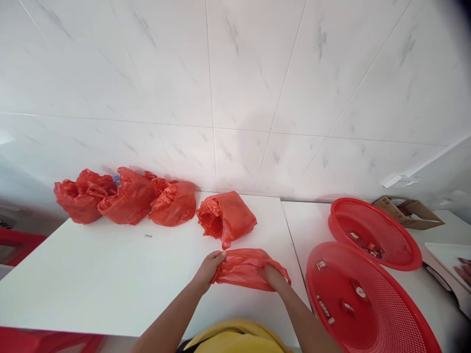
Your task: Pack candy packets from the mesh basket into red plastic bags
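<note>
Stretched between my hands is a thin red plastic bag (243,264), held low over the white table (154,274). My left hand (211,267) pinches its left end, with the thumb on top. At the other end my right hand (272,275) reaches inside the bag, and its fingers show only faintly through the film. Just behind stands a filled red bag (235,218) on its side, its crumpled mouth facing left. Further left, more full red bags (172,203) line the wall.
Two red plastic baskets (368,294) on the right hold a few small wrapped packets. Behind them are an open cardboard box (408,211) and, at the far right, a scale with a white tray (447,260). A red stool (47,340) stands below the table's front left edge.
</note>
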A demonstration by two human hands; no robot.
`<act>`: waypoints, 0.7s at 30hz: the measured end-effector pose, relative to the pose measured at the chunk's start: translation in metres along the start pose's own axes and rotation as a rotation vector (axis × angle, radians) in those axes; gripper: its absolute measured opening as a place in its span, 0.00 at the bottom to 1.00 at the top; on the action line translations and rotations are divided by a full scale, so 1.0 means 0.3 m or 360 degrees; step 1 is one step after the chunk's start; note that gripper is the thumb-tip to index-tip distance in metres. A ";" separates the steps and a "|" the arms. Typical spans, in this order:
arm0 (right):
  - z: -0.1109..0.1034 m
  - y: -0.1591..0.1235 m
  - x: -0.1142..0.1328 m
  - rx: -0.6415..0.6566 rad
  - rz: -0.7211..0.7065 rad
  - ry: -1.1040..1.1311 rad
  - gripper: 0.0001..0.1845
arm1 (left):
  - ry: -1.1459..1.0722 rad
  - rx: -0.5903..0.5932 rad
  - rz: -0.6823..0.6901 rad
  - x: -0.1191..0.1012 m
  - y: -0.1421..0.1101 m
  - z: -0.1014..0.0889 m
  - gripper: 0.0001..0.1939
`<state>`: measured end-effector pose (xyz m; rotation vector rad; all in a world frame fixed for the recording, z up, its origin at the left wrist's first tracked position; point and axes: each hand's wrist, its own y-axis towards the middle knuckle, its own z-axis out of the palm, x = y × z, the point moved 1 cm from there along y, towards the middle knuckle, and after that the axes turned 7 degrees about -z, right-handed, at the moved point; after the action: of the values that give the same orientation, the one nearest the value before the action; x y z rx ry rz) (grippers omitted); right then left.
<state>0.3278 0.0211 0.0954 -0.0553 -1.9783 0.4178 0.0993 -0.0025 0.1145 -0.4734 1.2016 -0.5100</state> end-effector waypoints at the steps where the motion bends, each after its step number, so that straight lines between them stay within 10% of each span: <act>1: -0.008 0.002 -0.010 0.0035 0.0020 -0.0037 0.04 | 0.0027 -0.0043 -0.0003 0.002 0.005 -0.019 0.22; 8: -0.021 -0.103 0.104 0.0256 -0.0229 0.0020 0.22 | 0.0059 -0.0270 -0.0002 0.051 0.064 -0.065 0.22; 11: -0.146 -0.152 0.097 -0.0159 -0.0295 0.0064 0.19 | 0.0029 -0.0299 -0.0008 0.060 0.080 -0.055 0.22; 16: -0.374 -0.243 -0.115 -0.0847 0.0034 -0.0243 0.29 | -0.0019 -0.0283 -0.0006 0.062 0.089 -0.049 0.23; 21: -0.271 -0.337 -0.325 -0.0630 0.0187 -0.0916 0.39 | -0.0060 -0.0274 -0.0046 0.062 0.096 -0.049 0.21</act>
<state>0.4574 -0.0739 0.0729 -0.3343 -2.6134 0.1106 0.0938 0.0082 0.0791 -0.6453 1.2094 -0.4224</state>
